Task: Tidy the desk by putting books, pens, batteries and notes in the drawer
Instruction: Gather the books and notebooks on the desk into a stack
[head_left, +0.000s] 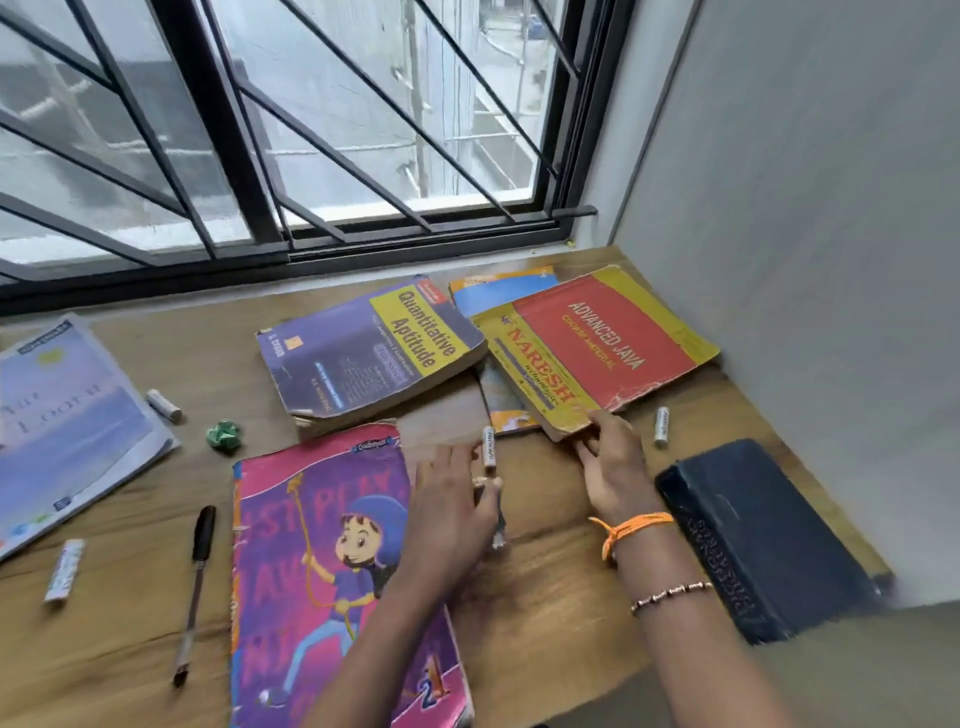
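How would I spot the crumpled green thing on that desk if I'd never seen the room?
Start at the barred window and drop to the wooden desk below it. Left of the thick Quantitative Aptitude book, just above the pink cartoon book, sits the crumpled green paper ball: the only green, rounded item among flat books and white batteries.

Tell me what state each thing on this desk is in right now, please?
Red Java book: closed, near corner touched by right hand.
Quantitative Aptitude book: closed, flat.
Pink cartoon book: closed, left hand over its edge.
Dark book: closed, untouched.
Black pen: capped, lying loose.
Green paper ball: crumpled.
Window: barred.
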